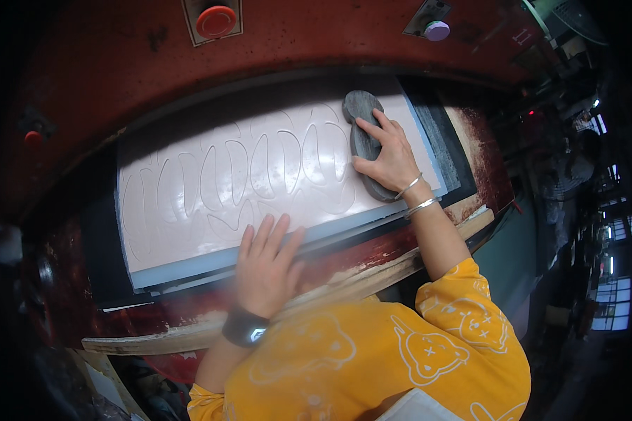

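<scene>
A pale pinkish sheet [182,235] lies on a light-blue board [210,275], its surface marked with several sole-shaped outlines, some overlapping. On the sheet's right part rests a dark grey, sole-shaped cutting die [363,105]. My right hand [391,156] grips this die, with the thumb at its left side and the fingers spread across its top; the palm side is hidden. At the sheet's near edge, my left hand [265,266] holds nothing. Its fingers are stretched out, with the tips over the sheet.
A red machine body [309,35] spans the far side, carrying a red push button [216,22] and a pale purple knob [436,30]. Along the near side runs a worn wooden strip [358,286]. Dark machine bed [98,245] shows left of the board.
</scene>
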A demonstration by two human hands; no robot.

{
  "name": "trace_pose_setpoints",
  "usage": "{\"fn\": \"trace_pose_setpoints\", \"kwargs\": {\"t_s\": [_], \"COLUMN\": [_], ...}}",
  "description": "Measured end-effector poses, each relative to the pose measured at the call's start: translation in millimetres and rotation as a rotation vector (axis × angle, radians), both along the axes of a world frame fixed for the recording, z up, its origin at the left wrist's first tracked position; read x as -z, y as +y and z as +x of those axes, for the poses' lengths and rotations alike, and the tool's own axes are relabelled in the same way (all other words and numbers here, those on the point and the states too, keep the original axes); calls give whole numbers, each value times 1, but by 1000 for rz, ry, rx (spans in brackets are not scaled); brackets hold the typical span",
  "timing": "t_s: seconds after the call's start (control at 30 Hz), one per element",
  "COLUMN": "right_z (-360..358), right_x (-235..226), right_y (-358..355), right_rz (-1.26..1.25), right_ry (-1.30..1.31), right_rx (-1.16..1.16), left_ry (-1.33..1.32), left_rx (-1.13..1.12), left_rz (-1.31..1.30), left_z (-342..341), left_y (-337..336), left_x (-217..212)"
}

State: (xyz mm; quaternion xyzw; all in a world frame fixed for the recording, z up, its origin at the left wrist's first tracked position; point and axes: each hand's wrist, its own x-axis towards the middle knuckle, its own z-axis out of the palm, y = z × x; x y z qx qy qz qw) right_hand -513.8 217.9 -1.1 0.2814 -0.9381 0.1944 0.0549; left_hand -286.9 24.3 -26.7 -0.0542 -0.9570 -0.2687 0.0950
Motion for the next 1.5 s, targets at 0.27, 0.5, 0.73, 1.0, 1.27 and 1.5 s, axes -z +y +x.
{"fn": "trace_pose_setpoints", "kwargs": {"t_s": [0.27, 0.5, 0.73, 1.0, 1.27, 1.5], "right_z": [3, -14, -47, 29, 163, 180], "right_x": [-3, -17, -89, -35, 32, 32], "right_y": [1, 42, 48, 102, 121, 122], "right_rz": [12, -645, -700, -977, -37, -46], "right_ry": [-36, 293, 825, 458, -147, -81], "right_rx": [-2, 79, 278, 154, -452, -352], "left_ry": [4, 250, 145, 204, 188, 223], "left_rx": [14, 150, 199, -76, -148, -168], "left_rz": [21, 426, 381, 184, 137, 122], "left_z": [0, 32, 52, 67, 66, 69], "left_y": [-1, 16, 43, 59, 68, 74], "left_x": [3, 7, 26, 40, 34, 36]}}
